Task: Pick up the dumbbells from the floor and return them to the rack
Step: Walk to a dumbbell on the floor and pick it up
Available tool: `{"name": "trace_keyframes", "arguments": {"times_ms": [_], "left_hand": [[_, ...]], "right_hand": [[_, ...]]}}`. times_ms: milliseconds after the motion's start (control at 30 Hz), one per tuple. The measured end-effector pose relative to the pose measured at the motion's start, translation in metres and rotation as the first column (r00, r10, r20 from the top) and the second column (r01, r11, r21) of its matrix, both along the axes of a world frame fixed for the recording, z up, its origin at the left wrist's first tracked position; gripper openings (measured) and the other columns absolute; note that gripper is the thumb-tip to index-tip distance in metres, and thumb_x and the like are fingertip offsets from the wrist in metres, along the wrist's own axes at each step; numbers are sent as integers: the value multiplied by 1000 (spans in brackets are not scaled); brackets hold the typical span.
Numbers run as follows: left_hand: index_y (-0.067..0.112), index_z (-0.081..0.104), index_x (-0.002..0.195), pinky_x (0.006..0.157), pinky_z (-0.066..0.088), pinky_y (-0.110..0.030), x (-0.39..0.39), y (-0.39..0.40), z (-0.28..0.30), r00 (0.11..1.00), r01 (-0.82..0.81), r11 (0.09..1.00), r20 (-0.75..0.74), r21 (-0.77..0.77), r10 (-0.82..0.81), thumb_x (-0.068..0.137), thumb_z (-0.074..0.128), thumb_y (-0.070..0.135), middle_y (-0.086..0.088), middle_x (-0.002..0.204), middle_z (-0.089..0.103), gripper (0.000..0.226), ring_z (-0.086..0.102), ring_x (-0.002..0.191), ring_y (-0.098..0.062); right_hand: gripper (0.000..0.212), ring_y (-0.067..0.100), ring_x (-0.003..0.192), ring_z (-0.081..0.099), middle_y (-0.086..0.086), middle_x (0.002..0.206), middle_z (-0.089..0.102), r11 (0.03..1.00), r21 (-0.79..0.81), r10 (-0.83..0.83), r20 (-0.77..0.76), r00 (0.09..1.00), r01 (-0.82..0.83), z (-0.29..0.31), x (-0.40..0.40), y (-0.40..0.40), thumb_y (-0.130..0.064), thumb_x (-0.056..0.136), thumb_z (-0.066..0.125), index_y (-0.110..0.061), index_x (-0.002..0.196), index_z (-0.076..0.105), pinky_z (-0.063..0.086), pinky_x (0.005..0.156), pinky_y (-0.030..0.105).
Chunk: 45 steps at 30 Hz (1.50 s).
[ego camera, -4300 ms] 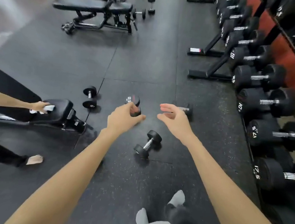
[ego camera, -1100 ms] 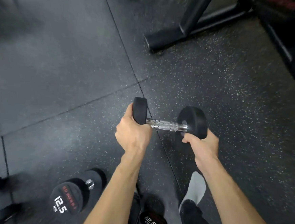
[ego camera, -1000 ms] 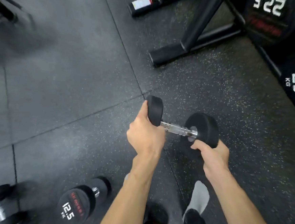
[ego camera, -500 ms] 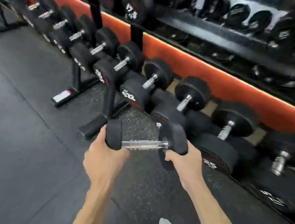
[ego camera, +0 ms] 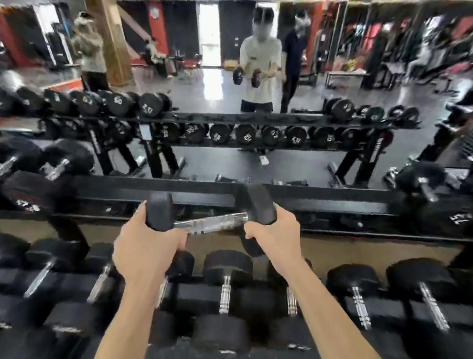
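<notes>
Both hands (ego camera: pixel 213 242) grip dumbbell (ego camera: pixel 212 222) ends over rack (ego camera: pixel 341 199) w/ mirror (ego camera: pixel 310 57) behind.

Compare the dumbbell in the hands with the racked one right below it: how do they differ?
The held dumbbell lies crosswise and tilted, gripped at its heads by the left hand and right hand; the racked dumbbell points front to back, untouched on the lower tier. The racked one looks bigger. Both have black heads and metal handles.

One dumbbell (ego camera: pixel 210 222) up in the air, two hands on it: left hand (ego camera: pixel 146 247), right hand (ego camera: pixel 277 236). Lower rack (ego camera: pixel 248 299) shelf shows roughly seven stored dumbbells; the edges blur. The mirror (ego camera: pixel 211 50) reflects three people.
</notes>
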<state>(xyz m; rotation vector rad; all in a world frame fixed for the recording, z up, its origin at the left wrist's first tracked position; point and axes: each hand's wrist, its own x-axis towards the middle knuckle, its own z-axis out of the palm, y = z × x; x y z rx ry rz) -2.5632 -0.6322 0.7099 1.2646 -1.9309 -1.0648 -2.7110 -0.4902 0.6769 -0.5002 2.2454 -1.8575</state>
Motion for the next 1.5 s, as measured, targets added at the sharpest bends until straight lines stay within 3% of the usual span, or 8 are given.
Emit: {"name": "trace_keyframes", "arguments": {"times_ms": [133,333,500,733,900,1067,1300,1500], "left_hand": [[23,67,111,52,38,-24,-73,6,38,994,102,993,-18,-50,-103,60,82,15,2,71,62,54,59,67,-25],[19,59,140,73,59,-39,-176,2,65,969,246,968,28,-47,-245,51,80,22,-7,93,68,91,67,86,-32],[11,64,130,69,58,-36,-264,-31,66,897,436,900,75,1,-435,53,81,17,-1,83,65,79,62,82,-28],[22,70,106,75,62,-36,-401,-54,50,650,732,676,208,83,-731,32,73,26,0,102,75,74,70,92,-28],[23,61,137,76,59,-29,-484,-21,45,434,874,471,244,120,-867,40,76,19,-3,116,73,98,70,103,-25],[16,63,134,84,56,-27,-555,25,36,273,937,321,286,137,-918,47,80,12,-2,122,69,89,61,100,-22],[15,74,108,53,44,-20,-646,84,12,73,966,159,375,203,-924,27,77,10,-3,107,75,82,68,99,-25],[14,68,127,66,52,-22,-702,123,-9,-88,979,2,436,202,-896,29,80,6,-6,116,72,99,66,107,-27]], "right_hand": [[20,15,56,47,-1,61,61,998,4,-70,-47,996,70,37,-66,17,-4,65,78,1,77,63,42,49,23],[25,5,44,38,-9,51,52,974,29,-224,-84,971,227,64,-149,29,-4,61,78,-12,59,54,32,42,14],[13,16,58,54,-2,63,66,899,129,-419,-21,908,419,66,-193,24,-8,61,79,-8,68,68,45,52,27],[23,30,79,68,0,69,71,637,341,-741,22,672,691,49,-237,17,-34,53,81,-20,68,71,56,71,36],[62,33,84,70,8,82,76,465,386,-878,89,469,797,35,-264,36,-50,36,68,-16,88,77,59,72,36],[30,35,85,70,9,80,74,326,416,-942,60,331,849,25,-297,69,-43,63,81,-17,77,74,54,72,35],[37,33,79,68,5,76,70,202,410,-977,149,153,889,-10,-340,98,-45,67,80,-11,74,69,46,66,32],[44,33,81,69,9,84,72,141,461,-965,262,17,876,-38,-370,98,-47,67,78,-7,83,69,49,68,30]]}}
